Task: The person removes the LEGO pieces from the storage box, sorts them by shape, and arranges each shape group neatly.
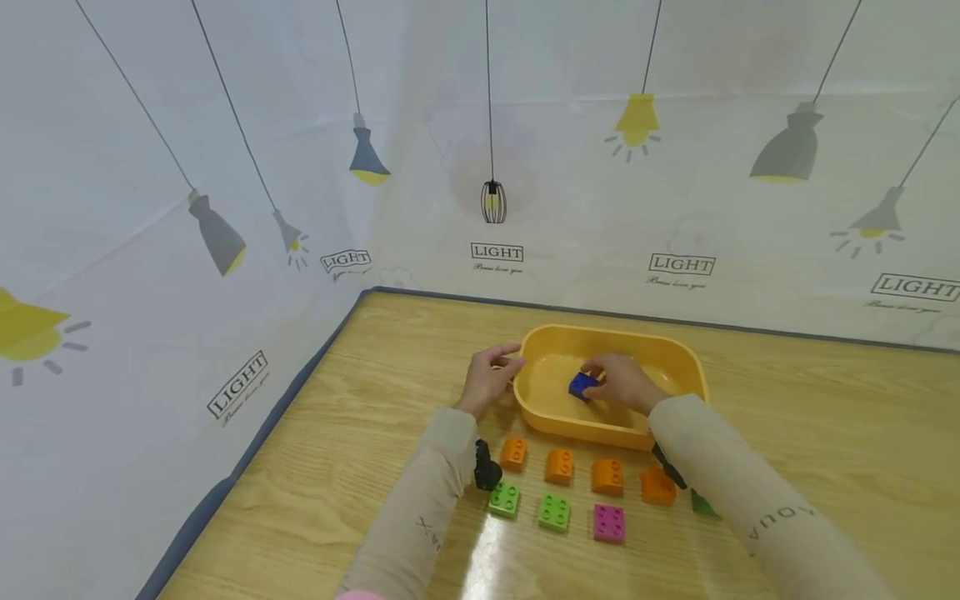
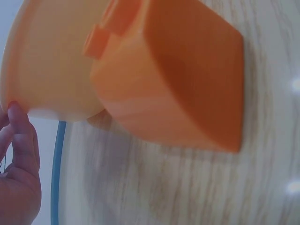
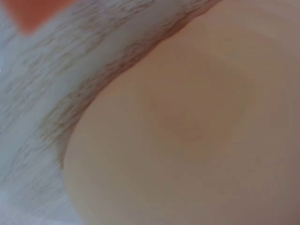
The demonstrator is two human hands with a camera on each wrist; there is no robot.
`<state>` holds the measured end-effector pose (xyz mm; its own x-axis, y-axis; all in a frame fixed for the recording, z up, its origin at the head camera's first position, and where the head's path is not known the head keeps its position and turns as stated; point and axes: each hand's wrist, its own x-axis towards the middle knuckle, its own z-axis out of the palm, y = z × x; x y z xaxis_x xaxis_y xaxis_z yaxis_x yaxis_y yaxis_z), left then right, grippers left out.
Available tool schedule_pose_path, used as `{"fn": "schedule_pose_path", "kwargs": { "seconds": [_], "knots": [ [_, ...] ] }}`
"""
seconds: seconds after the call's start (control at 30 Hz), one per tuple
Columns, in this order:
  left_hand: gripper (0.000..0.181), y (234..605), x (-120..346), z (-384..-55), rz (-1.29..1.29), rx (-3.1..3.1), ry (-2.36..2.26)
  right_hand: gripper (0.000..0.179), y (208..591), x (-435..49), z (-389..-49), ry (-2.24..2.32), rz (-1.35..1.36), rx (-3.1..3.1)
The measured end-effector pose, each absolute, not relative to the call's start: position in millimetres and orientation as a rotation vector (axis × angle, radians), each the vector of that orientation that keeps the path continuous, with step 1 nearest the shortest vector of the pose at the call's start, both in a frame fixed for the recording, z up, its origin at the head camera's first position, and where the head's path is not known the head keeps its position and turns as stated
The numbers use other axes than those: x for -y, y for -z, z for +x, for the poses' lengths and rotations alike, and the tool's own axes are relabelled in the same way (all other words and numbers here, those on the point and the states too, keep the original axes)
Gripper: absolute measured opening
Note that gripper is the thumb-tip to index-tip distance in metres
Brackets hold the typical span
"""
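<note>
An orange-yellow plastic bin (image 1: 540,417) stands on the table, and inside it is a blue toy building brick (image 1: 581,386). My right hand (image 1: 621,383) reaches over the bin and pinches that brick between thumb and fingers. At the bin's left end my left hand (image 1: 487,379) touches the outside of the wall near the rim. The left wrist view shows its fingertips against the bin's wall (image 2: 56,70), with an orange brick (image 2: 178,79) large in front. Only the bin's side (image 3: 187,140) fills most of the right wrist view; the right hand is hidden there.
Before the bin several orange curved-top bricks (image 1: 558,467) lie in a row. Nearer are light green bricks (image 1: 553,512), a pink brick (image 1: 609,524) and a dark green brick (image 1: 703,503) partly under the right sleeve. A lamp-printed curtain (image 1: 577,208) rises behind the wooden table (image 1: 315,450).
</note>
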<state>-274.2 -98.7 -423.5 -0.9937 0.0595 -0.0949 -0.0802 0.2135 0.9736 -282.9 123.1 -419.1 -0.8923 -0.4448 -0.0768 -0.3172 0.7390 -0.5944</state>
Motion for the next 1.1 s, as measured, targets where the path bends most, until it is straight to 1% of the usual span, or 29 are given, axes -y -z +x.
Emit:
{"fn": "schedule_pose_path", "kwargs": {
  "seconds": [0.2, 0.43, 0.6, 0.8, 1.1],
  "knots": [
    [0.033, 425, 99, -274, -0.01, -2.363, -1.905, 0.035, 419, -124, -281, 0.881, -0.614, -2.71],
    [0.033, 429, 102, -275, 0.081, -2.365, -1.935, 0.036, 419, -127, -280, 0.908, -0.585, -2.687],
    [0.033, 425, 101, -275, 0.012, -2.366, -1.899, 0.035, 419, -131, -282, 0.917, -0.597, -2.682],
    [0.033, 423, 99, -274, 0.006, -2.383, -1.877, 0.036, 411, -140, -279, 0.98, -0.589, -2.661],
    [0.035, 422, 100, -273, 0.028, -2.344, -1.909, 0.034, 398, -156, -263, 1.088, -0.734, -2.684]
  ]
}}
